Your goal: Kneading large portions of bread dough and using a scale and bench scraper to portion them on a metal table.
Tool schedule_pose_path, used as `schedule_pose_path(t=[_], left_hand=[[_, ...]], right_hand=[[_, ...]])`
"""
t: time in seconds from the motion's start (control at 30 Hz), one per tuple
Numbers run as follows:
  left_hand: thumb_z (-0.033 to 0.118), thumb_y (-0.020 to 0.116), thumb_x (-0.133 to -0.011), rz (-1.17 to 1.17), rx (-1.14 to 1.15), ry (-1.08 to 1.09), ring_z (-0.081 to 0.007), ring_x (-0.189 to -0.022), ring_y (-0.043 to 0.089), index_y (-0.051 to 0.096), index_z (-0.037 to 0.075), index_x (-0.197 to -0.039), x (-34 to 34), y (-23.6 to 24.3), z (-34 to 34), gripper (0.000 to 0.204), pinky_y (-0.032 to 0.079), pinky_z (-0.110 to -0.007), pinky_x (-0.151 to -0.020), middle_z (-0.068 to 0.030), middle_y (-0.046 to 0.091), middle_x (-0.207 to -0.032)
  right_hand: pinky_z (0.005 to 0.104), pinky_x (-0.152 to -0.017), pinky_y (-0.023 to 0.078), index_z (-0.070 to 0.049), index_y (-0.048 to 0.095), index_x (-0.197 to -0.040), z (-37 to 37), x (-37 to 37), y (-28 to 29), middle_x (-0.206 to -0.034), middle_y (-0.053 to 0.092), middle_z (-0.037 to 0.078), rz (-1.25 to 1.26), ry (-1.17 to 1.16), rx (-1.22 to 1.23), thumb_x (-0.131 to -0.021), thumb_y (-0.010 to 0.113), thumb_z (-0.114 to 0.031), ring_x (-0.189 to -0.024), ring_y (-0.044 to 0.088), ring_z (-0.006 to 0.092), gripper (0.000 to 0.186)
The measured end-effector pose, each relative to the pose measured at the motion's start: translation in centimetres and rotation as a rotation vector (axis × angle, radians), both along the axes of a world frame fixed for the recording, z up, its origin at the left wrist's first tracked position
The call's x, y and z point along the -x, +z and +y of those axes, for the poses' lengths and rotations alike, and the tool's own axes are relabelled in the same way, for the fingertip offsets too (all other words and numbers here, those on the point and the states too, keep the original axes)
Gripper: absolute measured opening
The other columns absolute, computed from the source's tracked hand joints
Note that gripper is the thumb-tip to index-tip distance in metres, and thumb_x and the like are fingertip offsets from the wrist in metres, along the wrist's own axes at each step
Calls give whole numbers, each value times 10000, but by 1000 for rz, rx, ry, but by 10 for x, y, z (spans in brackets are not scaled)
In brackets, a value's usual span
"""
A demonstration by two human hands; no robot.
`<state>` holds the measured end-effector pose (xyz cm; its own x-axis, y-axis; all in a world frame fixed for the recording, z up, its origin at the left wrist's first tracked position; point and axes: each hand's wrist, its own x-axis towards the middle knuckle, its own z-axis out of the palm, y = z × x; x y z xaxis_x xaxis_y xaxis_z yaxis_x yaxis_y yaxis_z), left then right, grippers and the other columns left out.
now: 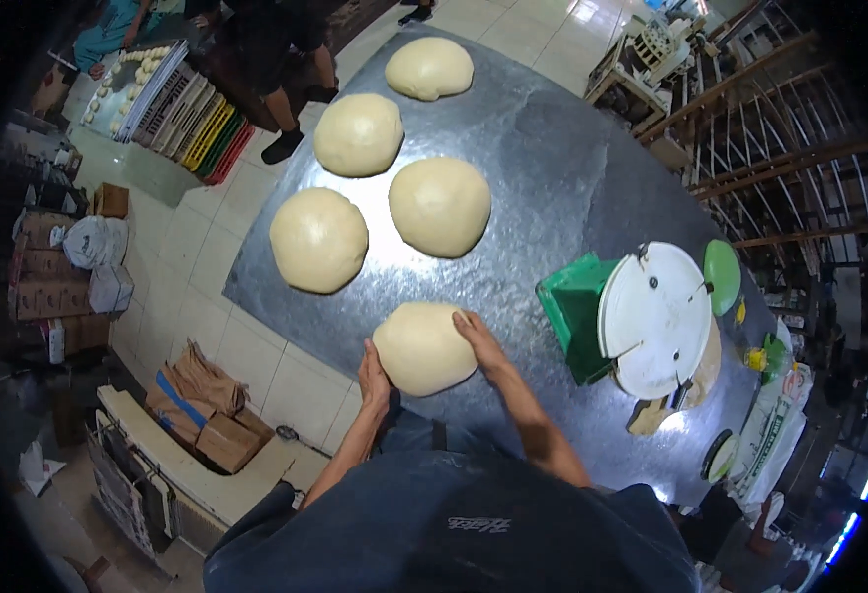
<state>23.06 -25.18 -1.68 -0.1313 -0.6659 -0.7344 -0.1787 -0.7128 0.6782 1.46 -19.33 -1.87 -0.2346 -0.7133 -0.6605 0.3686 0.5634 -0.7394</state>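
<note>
A large, smooth ball of pale dough (pixel 422 351) rests at the near edge of the dark table, between my two hands. My left hand (pixel 374 374) cups its left side with the fingers pressed along it. On the opposite side, my right hand (pixel 479 343) grips the upper right of the ball, thumb and fingers curved against the dough. Farther off lie several more big dough balls, the nearest two being one at the left (pixel 318 240) and one in the middle (pixel 440 207). The undersides of the balls are hidden.
To the right on the table (pixel 553 148) stands a green scale (pixel 577 306) with a white round pan (pixel 654 318). Beyond it are a green lid (pixel 722 277) and a white sack (pixel 772 435). Stacked crates (pixel 192 128) and a person's legs (pixel 281 114) are at far left; metal racks (pixel 780 163) at right.
</note>
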Motion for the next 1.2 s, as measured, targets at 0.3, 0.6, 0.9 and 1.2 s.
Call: schedule_pose_path(t=[0.3,0.6,0.9,1.2], left_hand=[[571,296,-972,701,-13,-186,-192,-1103,577,387,27,-1381,124,129,-141,686,464,-335,-932,-98,558,-1272],[472,402,-975,391,488,-65,-263,-1191,448,279,144,-1433,117,110,-231,577,467,-386,-878,-107,288,-1410],[275,634,-908,352,346,-855,-195,-1010,555,482,45,-1271,126,124,-72,455,464,-328,-862,-112,554,-1149],[203,796,-736,430,658,-1387,-213,-1025,594,583,-12,-1200,249,56,47,555,464,-347,-894,-131,647,-1088]], right_hand=[[433,-1003,428,-35,454,-1344,-78,52,65,-1333,509,177,-640,-571,598,-927,394,-571,-1180,533,299,681],[491,-1015,401,-83,463,-1339,-213,166,110,-1366,484,112,-351,-844,879,-876,459,-610,-1238,472,312,702],[313,-590,460,-49,557,-866,-85,117,-44,-645,575,55,652,-641,65,-902,600,-306,-582,564,153,263],[243,-557,434,-21,618,-817,279,17,-1,-676,596,21,825,-857,-284,-851,694,-166,-602,533,71,167]])
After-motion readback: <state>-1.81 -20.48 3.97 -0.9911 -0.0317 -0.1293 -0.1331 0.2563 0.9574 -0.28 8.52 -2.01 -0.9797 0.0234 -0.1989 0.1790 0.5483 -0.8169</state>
